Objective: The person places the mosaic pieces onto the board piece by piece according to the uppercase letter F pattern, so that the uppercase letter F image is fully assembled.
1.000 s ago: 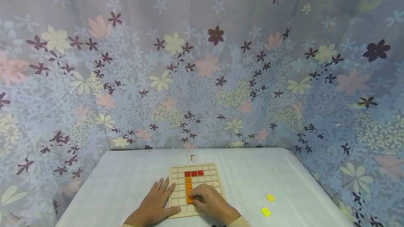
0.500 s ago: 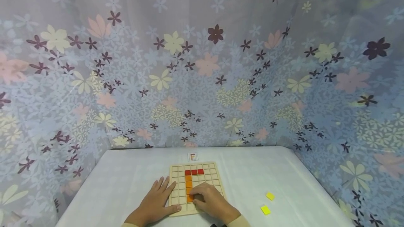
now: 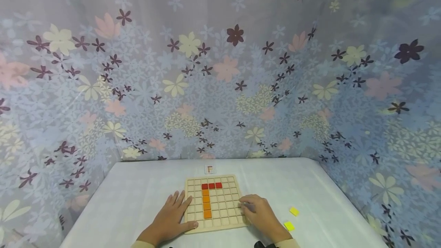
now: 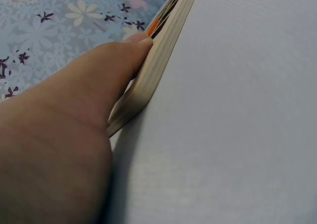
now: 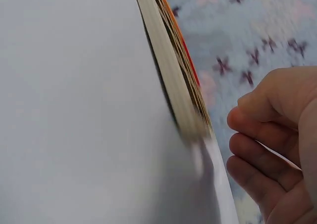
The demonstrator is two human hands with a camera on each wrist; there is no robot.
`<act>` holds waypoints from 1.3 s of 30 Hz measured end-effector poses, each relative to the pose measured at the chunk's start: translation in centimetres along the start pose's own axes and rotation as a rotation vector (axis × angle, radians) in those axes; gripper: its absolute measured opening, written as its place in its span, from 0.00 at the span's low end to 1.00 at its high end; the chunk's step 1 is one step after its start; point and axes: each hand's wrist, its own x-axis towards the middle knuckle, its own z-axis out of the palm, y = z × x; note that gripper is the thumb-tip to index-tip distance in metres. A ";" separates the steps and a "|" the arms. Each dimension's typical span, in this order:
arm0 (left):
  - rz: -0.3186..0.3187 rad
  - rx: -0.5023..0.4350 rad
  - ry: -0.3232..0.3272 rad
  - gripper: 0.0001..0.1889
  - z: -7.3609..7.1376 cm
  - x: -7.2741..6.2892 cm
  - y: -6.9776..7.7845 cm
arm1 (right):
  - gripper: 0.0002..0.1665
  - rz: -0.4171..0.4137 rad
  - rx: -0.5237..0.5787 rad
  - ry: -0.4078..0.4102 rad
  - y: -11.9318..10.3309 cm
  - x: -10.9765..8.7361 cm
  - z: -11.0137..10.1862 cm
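Note:
A wooden grid board [image 3: 227,209] lies on the white table. Three red tiles [image 3: 211,186] form a row near its far side, and a column of several orange tiles [image 3: 206,199] runs toward me from the leftmost red one. My left hand [image 3: 169,217] rests on the board's left side, fingers spread and straight, its thumb [image 4: 124,55] along the near edge. At the board's right edge hovers my right hand [image 3: 260,213]. Its fingers [image 5: 262,159] are loosely bent, and nothing shows between them and the thumb.
Two yellow tiles, a farther one [image 3: 294,211] and a nearer one [image 3: 289,225], lie on the table right of my right hand. A small pattern card [image 3: 209,169] lies beyond the board. Flowered curtain [image 3: 220,87] surrounds the table's back and sides.
My right hand has left the lowest orange tile and moved right to the board's right edge. That tile stays in the column, now uncovered. The left hand keeps its place.

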 end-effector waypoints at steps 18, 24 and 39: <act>-0.012 0.012 0.000 0.53 0.1 -0.1 -0.1 | 0.21 0.220 0.038 -0.015 6.5 -9.8 -11.7; -0.021 0.017 -0.009 0.54 0.2 0.1 -0.1 | 0.28 0.330 0.077 -0.177 6.4 -10.2 -13.4; -0.015 0.003 0.000 0.53 -0.2 0.0 0.3 | 0.24 0.307 0.118 -0.278 6.5 -10.1 -13.9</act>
